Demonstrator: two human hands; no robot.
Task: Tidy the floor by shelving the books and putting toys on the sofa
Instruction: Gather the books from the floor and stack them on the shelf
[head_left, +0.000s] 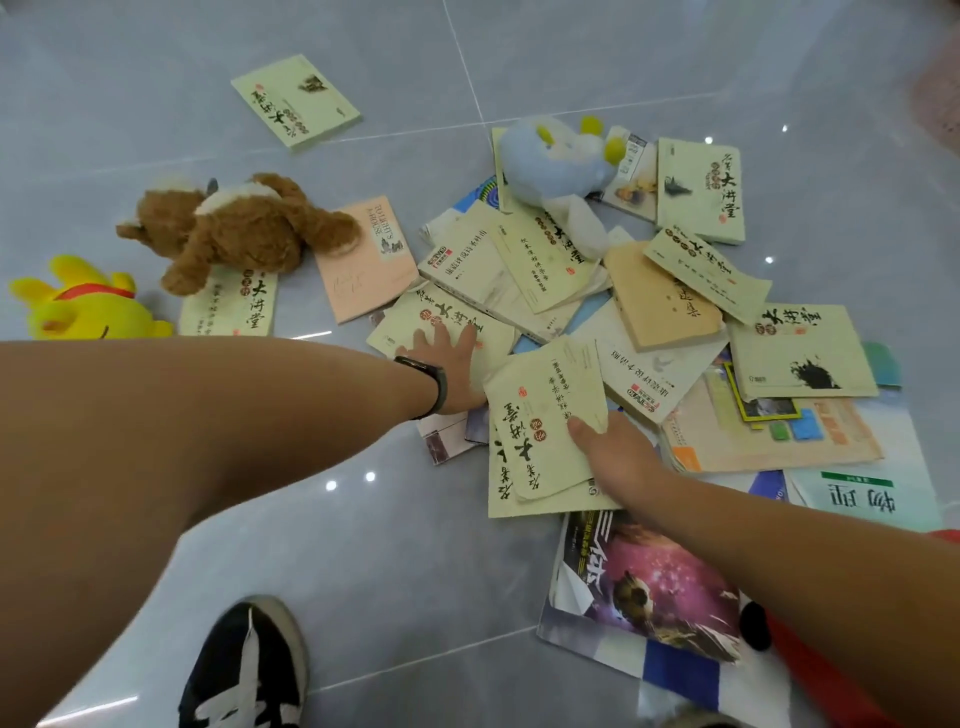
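Book-gathering step underway. Right hand (613, 452) pinches pale green paperback book (545, 415) by its edge atop floor pile; left hand (449, 364) rests flat, fingers spread, on neighbouring green book (441, 317). Next — likely stack both, then shelve; brown teddy bear (239, 228) untouched.

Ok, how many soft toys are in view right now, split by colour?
Brown: 1, the bear
Yellow: 1, the yellow toy
Pale blue: 1, the blue toy, lying on the books
Total: 3
A red thing at the lower right edge is cut off, so I cannot tell whether it is a toy.
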